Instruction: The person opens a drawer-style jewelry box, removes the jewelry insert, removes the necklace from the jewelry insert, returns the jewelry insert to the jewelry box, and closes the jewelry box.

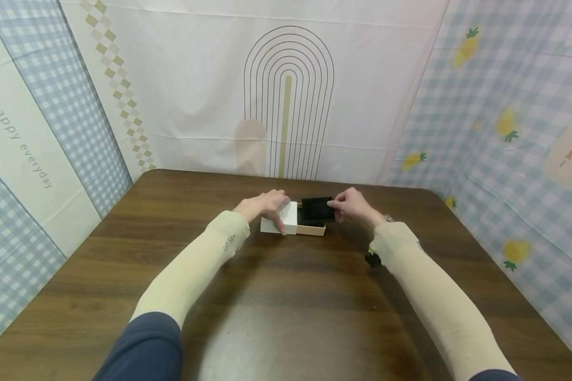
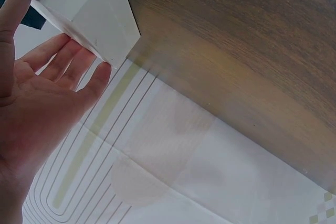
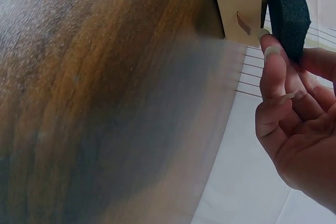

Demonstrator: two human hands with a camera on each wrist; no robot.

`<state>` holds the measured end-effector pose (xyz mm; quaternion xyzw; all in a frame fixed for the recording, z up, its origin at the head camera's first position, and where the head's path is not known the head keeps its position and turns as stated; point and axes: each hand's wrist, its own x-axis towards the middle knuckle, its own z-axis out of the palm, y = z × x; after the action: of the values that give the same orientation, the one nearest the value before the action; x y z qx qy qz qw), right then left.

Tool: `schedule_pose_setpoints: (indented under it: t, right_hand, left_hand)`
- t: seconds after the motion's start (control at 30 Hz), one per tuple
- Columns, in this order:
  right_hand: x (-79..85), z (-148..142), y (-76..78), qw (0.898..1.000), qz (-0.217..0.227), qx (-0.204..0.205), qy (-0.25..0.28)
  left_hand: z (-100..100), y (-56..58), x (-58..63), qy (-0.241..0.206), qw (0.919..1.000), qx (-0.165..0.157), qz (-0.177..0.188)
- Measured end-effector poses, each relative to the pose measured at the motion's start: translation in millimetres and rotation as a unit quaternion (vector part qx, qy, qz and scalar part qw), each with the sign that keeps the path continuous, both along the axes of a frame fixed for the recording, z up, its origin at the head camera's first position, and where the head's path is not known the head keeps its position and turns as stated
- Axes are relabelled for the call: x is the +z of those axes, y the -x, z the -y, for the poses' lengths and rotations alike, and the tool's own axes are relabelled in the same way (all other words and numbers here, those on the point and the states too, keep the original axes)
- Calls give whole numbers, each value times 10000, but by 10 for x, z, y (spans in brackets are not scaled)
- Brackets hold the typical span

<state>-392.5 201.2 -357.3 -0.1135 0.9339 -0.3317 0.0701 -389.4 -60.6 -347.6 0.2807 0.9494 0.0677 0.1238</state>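
Observation:
A white box sleeve (image 1: 291,216) lies near the back middle of the table, with a tan cardboard tray (image 1: 311,230) sticking out of its right end. My left hand (image 1: 263,205) holds the sleeve from above, thumb on the near side and fingers at the far side. In the left wrist view, fingertips meet the edge of the white sleeve (image 2: 97,17). Between thumb and fingers, my right hand (image 1: 354,206) pinches a black foam pad (image 1: 316,210), tilted up over the tray. The right wrist view shows the foam pad (image 3: 287,17) close beside the tray's end (image 3: 239,6), which has a small slit.
The brown wooden table (image 1: 286,296) reaches back to a white cloth backdrop (image 1: 190,84). Checked cloth hangs on the left and on the right (image 1: 495,159). A small dark device (image 1: 373,259) shows under the right wrist.

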Motion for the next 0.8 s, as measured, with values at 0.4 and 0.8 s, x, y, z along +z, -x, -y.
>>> schedule_pose_setpoints:
  t: [0.4, 0.8]
  right_hand:
    - [39, 17, 25, 9999, -55, 55, -142]
    - [38, 53, 38, 9991, -140, 256, -315]
  left_hand:
    - [12, 12, -16, -25, 10000, 4, 3]
    - [11, -12, -11, -8, 9999, -25, -99]
